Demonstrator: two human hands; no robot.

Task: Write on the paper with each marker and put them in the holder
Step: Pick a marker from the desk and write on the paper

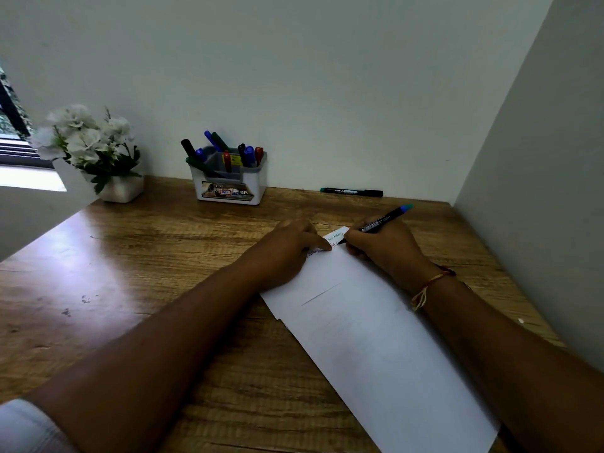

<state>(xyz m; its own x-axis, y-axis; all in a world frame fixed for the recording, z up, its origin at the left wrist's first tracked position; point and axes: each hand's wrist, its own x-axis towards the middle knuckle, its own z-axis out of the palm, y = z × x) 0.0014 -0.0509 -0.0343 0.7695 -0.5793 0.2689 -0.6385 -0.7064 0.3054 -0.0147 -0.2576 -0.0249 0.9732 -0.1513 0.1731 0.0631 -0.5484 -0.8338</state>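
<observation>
Head view, single frame.

The white sheet of paper (359, 322) lies slantwise on the wooden table (147, 256). Its far corner carries a few lines of small handwriting, too small for me to read.

The left hand (287, 253) rests palm down on the upper part of the sheet. Its fingers (318, 241) are straight, with the forefinger pressed on the paper just beside the writing.

The right hand (382, 246) is curled around a black marker with a blue end (379, 222). The tip touches the paper at the handwriting, and the blue end tilts up and away to the right. A thread bracelet (428, 284) sits on the right wrist.

Containers:
- **Holder:** A white plastic holder (228, 188) stands at the back of the table by the wall (327, 93), well apart from the paper. It has a grey inner divider.
- **Holder contents:** I count roughly nine capped markers (250, 155) standing or leaning in it. Black, blue and green caps are at the left and back, one red is in the middle, and black, blue and red are in the right compartment. The count is uncertain where they overlap.
- **Pot:** A white pot (125, 191) at the back left holds white flowers (85, 142) with green leaves.

A black marker with a teal end (351, 191) lies flat on the table along the wall, to the right of the holder and apart from it.
</observation>
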